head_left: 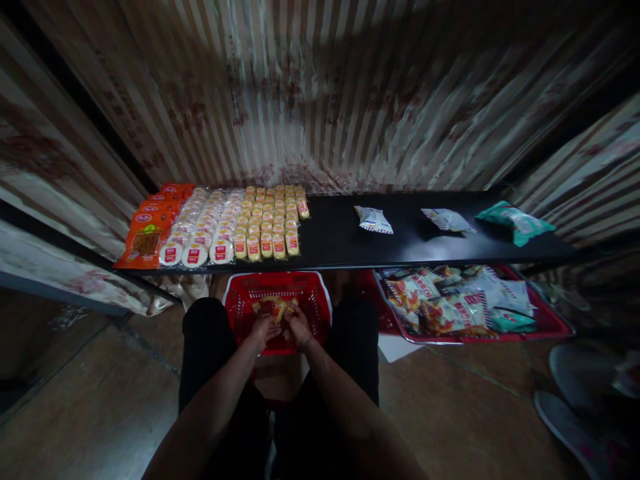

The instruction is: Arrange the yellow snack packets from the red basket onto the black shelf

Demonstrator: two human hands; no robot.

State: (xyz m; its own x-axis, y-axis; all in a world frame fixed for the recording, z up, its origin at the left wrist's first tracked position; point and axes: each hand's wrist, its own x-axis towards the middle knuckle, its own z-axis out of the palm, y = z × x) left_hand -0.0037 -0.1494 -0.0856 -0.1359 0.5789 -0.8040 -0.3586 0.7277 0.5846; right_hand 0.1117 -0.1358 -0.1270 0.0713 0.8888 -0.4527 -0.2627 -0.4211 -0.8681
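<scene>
yellow packs [281, 311] are lying in the left red basket [326, 313], between the knees, just below the near edge of the black shelf [327, 233]. right hand [298, 326] is gripping one at its right side, fingers bent round it. left hand [263, 329] is resting against the packs from the left; blur is hiding its fingertips, so can't tell if it's gripping.

handling, my guess: light, soft, easily squashed, film a bit slippery. i'd be holding by the long sides, light pinch, not pressing the middle.

materials: similar yellow cakes [267, 223] are standing in rows on the shelf, stubby with rounded ends, clear crinkly film, red labels. left of them, white round cakes [195, 233] are sitting in shiny film; at far left, flat orange bags [151, 223] are overlapping. to the right, puffy pillow packets [374, 220] and a glossy green bag [517, 222] are lying well apart. shelf is looking smooth, baskets are showing hard perforated plastic.
</scene>
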